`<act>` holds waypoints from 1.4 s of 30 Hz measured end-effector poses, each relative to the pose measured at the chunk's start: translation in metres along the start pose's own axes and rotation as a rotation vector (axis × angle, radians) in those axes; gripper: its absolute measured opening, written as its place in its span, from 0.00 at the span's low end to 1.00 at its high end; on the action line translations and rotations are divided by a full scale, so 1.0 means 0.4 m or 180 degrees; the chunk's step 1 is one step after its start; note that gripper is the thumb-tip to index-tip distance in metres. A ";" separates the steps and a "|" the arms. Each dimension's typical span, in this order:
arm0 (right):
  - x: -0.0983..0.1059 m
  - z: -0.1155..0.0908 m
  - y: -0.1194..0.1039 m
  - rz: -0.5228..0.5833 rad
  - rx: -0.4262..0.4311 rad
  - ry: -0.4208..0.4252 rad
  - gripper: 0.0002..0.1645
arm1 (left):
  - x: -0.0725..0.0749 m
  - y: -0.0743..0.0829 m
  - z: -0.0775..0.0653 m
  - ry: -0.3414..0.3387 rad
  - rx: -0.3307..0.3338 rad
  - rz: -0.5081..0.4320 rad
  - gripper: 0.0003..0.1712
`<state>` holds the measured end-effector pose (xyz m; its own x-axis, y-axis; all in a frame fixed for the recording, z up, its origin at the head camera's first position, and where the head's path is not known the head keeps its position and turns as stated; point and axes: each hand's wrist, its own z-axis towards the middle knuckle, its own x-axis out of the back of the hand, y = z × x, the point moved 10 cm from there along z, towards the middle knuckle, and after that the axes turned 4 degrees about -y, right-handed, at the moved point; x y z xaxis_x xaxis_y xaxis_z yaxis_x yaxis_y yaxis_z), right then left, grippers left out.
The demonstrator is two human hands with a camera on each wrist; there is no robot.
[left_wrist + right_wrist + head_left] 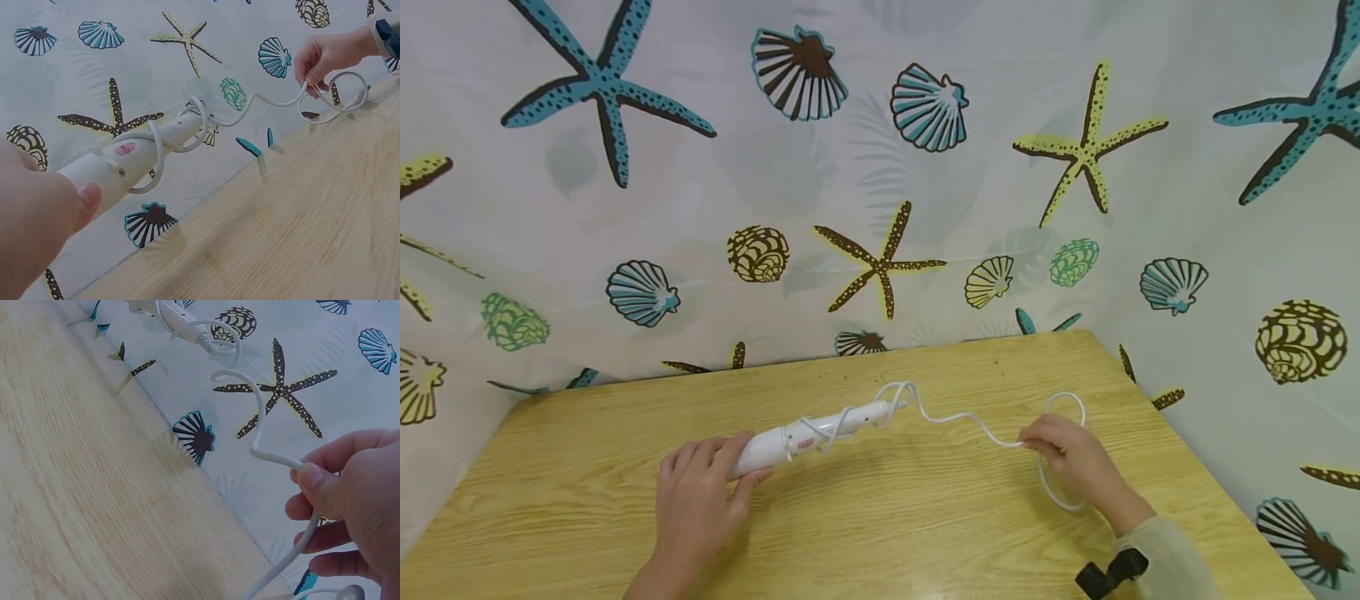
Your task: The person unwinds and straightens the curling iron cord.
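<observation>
Biggest thing first: that shell-and-starfish cloth (955, 187) fills pretty much everything in front of you, and below it is the wood-grain counter (887, 533). Your white wand (797, 433) looks held up over the counter, left of centre. Its long axis runs out of your left grip (696, 496), rightward and slightly away from you, so the corded end points roughly toward your right grip (1075, 458). Left is the nearer one — fingers and thumb curled round the thick end. Right is well apart from the wand, thumb and fingers pinching the white cord (275, 457), which winds loosely round the narrower end — then runs across, wavy. Smallest: a pink mark (125, 149) on the wand.
</observation>
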<state>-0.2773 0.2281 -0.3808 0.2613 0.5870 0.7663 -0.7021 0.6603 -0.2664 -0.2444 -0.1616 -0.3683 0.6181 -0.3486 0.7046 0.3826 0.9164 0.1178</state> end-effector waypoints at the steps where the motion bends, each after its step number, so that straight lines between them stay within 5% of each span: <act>1: 0.002 -0.001 0.005 -0.0043 -0.0036 0.0029 0.11 | 0.000 -0.001 0.000 -0.0002 0.0005 0.0004 0.29; 5: 0.007 -0.004 0.017 -0.0233 -0.0076 0.0133 0.11 | 0.002 -0.005 0.000 0.0016 0.0028 0.0014 0.29; 14: -0.048 -0.007 -0.005 -0.0332 -0.0021 -0.0118 0.09 | 0.006 -0.002 0.002 0.0022 0.0061 -0.0068 0.28; 23: -0.075 0.010 -0.056 -0.0592 0.0275 -0.0196 0.08 | 0.010 0.001 0.003 0.0017 0.0075 -0.0083 0.28; 42: -0.136 0.033 -0.073 -0.0790 0.0051 -0.0858 0.05 | 0.012 0.001 0.003 -0.0050 0.0076 -0.0064 0.29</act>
<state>-0.2798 0.1707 -0.4071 0.2426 0.2637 0.9336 -0.6501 0.7585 -0.0454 -0.2422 -0.1628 -0.3641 0.5994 -0.3640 0.7129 0.3781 0.9138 0.1486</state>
